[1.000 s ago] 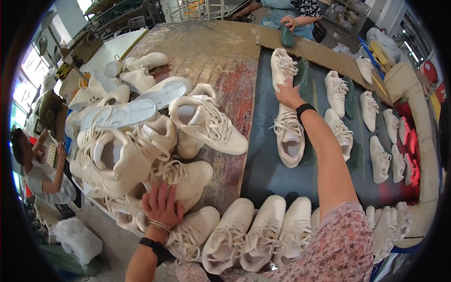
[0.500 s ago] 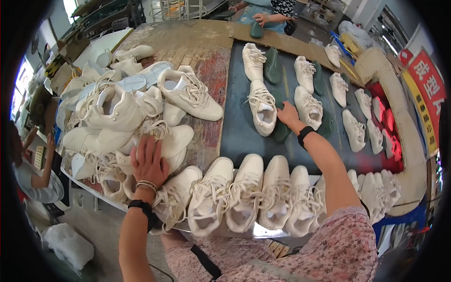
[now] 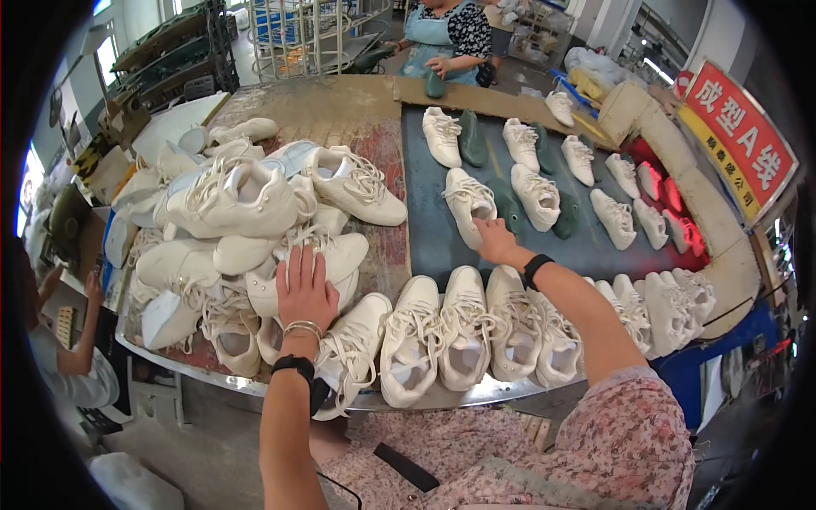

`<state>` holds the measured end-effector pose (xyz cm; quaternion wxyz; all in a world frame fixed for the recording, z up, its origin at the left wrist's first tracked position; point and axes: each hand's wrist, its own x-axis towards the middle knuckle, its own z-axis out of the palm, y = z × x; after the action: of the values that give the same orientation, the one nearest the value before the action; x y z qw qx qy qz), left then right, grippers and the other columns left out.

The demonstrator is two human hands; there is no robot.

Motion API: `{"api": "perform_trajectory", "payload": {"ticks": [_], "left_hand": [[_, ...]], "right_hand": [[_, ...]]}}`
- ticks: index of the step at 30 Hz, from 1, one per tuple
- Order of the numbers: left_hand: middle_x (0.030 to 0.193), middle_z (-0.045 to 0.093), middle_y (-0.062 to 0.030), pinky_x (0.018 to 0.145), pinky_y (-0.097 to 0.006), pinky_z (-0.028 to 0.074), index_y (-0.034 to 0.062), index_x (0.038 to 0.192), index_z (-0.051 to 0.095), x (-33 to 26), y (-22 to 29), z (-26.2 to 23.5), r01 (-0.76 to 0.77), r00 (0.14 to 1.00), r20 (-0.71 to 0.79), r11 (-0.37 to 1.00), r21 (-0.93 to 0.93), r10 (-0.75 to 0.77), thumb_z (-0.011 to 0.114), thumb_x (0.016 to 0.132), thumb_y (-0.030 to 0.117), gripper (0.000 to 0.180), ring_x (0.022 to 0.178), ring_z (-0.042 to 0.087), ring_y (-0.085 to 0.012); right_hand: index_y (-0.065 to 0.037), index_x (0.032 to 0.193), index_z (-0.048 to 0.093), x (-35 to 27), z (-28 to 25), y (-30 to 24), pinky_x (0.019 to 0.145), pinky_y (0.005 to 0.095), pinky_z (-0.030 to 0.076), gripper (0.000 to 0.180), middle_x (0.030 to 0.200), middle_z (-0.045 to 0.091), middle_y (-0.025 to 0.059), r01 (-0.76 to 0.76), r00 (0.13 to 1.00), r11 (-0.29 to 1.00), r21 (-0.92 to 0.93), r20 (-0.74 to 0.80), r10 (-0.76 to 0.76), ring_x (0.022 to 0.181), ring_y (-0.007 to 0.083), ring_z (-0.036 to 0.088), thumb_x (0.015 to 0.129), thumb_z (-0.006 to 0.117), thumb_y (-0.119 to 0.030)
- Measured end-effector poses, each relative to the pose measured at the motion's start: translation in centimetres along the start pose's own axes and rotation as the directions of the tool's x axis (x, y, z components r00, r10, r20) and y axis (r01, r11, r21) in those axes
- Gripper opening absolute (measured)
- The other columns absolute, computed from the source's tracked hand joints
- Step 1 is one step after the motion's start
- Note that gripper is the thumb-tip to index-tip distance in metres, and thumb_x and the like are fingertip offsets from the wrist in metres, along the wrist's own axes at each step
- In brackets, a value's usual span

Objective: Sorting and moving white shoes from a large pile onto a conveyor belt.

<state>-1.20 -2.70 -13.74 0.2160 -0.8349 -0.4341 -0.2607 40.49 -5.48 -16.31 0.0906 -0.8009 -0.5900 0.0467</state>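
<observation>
On the head view, at about seven o'clock, I see the left hand [image 3: 304, 289] lying flat and open on a pile of cream shoes [image 3: 246, 246]. Its fingers are spread out and it grips nothing. Just right of the middle, the right hand [image 3: 495, 242] reaches out to a cream shoe [image 3: 469, 202] on the dark belt [image 3: 425, 229]. Its fingertips touch the heel end of that shoe, but I cannot tell if they are pinching it. Near six o'clock, a row of cream shoes [image 3: 476, 331] sits along the table edge [image 3: 476, 393]. More shoes lie on the belt toward one o'clock. At twelve o'clock another person [image 3: 446, 34] stands behind the table.
</observation>
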Motion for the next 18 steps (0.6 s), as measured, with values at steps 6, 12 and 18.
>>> {"api": "perform_trajectory", "payload": {"ticks": [6,12,18], "left_hand": [[0.141,0.042,-0.013,0.114,-0.048,0.016,0.0049,0.127,0.054,0.1,0.1,-0.3,0.021,0.999,0.046,0.997,-0.079,-0.018,0.054,0.08,0.024,0.051,0.138,0.028,-0.0293],[0.142,0.041,-0.0123,0.116,-0.047,0.014,0.0044,0.126,0.054,-0.5,0.3,0.5,0.008,1.0,0.012,0.998,-0.06,-0.007,0.054,0.08,0.024,0.05,0.139,0.028,-0.0285],[0.141,0.044,-0.0124,0.116,-0.046,0.015,0.0036,0.124,0.056,-0.9,-0.4,0.7,-0.008,1.0,-0.03,0.999,-0.049,0.007,0.053,0.081,0.023,0.047,0.138,0.03,-0.0276]], "right_hand": [[-0.011,0.111,0.062,0.3,0.5,-0.6,0.09,0.0458,0.049,0.037,0.123,0.057,0.0117,-0.239,0.971,0.955,-0.174,-0.034,0.237,0.118,0.0336,0.049,0.079,0.07,-0.026],[-0.006,0.112,0.062,-6.2,-1.9,-7.7,0.097,0.0464,0.043,0.038,0.126,0.053,0.0175,0.334,0.942,0.942,-0.028,0.026,-0.334,0.117,0.0372,0.048,0.076,0.066,-0.019],[-0.005,0.105,0.063,-17.5,-5.2,-14.9,0.098,0.0461,0.039,0.031,0.125,0.051,0.0165,0.676,0.736,0.73,0.099,-0.138,-0.663,0.116,0.0353,0.047,0.077,0.065,-0.019]]}}
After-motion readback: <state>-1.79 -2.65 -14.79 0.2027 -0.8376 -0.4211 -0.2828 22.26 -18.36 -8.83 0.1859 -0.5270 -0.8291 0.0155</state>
